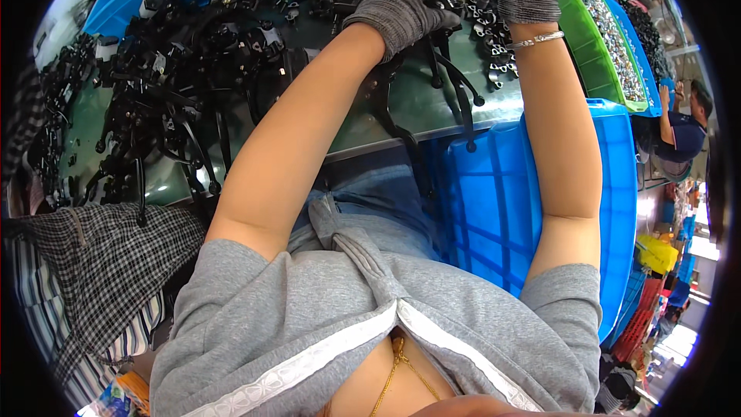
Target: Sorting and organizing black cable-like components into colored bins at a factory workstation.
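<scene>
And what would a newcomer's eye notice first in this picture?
Probably the large blue plastic crate at the person's right. Next, the tangled black lever-shaped parts heaped across the shiny green tabletop, mostly at left. Then the left fingers, in a grey knitted glove, over similar parts.

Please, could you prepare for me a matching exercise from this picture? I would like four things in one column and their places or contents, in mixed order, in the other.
Column 1
1. black parts
2. silver bracelet
3. green bin
4. large ribbed blue crate

Column 2
A. holds small shiny pieces
B. crossed by the right forearm
C. heaped on the green tabletop
D. around the right wrist

Pairs: 1-C, 2-D, 3-A, 4-B
</scene>
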Tool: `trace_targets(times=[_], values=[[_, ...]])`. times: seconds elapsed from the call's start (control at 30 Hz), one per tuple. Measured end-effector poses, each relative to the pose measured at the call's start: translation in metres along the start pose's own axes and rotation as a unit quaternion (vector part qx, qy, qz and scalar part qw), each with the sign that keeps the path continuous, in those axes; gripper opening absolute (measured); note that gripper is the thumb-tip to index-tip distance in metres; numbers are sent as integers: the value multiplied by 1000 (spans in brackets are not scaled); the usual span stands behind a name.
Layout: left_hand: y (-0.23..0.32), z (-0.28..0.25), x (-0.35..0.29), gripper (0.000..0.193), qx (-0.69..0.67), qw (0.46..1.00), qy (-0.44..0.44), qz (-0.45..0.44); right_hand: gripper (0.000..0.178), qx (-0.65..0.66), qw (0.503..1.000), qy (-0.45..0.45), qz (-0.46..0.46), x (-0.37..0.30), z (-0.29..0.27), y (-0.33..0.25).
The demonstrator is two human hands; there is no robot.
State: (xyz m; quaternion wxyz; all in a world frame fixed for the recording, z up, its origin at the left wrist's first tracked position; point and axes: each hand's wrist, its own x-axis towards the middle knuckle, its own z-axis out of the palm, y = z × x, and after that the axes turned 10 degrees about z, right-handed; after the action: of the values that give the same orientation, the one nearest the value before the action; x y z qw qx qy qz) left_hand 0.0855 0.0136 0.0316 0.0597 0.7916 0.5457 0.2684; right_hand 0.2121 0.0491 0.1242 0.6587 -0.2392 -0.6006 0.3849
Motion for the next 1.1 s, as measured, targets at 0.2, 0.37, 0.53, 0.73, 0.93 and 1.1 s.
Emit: trace_targets(times=[0.2,0.37,0.53,0.73,0.93,1.1], values=[[5,-7,-3,54,-47,998,-29,-34,47,-34,998,-51,0,7,-9,7],[-4,4,-1,57,-12,1000,-12,-1,40,40,991,-98,78,-5,-2,7],[-3,6,-1,52,-34,999,-3,-1,39,26,992,-110,58,-15,11,8],[-3,5,-1,47,-15,1000,-3,13,40,-382,832,-93,-391,-2,-11,30],[-6,7,5,52,22,998,-50,-5,37,-24,988,-113,103,-14,6,18],[-5,2,6,48,-124,992,26,9,35,40,996,-60,50,-16,12,-11]])
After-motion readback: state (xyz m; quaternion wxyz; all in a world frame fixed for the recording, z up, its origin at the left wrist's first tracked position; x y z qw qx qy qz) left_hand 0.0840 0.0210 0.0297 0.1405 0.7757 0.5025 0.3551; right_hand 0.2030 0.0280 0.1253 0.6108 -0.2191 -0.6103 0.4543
